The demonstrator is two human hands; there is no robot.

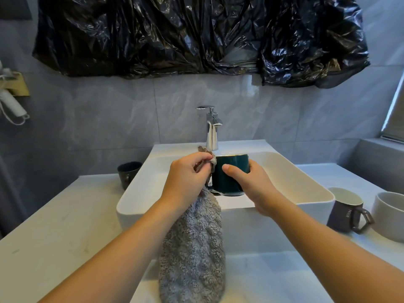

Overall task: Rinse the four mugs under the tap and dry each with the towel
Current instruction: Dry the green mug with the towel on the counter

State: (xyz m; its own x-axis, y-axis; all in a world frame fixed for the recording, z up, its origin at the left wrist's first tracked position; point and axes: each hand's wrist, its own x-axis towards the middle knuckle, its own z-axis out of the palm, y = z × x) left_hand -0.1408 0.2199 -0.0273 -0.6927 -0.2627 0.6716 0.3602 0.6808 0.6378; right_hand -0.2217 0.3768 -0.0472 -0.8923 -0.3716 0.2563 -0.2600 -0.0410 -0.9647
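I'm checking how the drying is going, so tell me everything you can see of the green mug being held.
The green mug is dark teal, glossy like glazed ceramic, with a thin pale rim. It is held roughly upright over the white sink, below the chrome tap. The right hand grips its side, thumb across the front. The left hand presses the grey towel against its left side.

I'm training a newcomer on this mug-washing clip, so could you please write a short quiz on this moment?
1. True or false: the left hand grips the grey towel.
2. Which mug does the right hand hold? A dark green mug B brown mug C black mug
3. Fill in: the held mug is above the ____.

Key: 1 true. 2 A. 3 sink.
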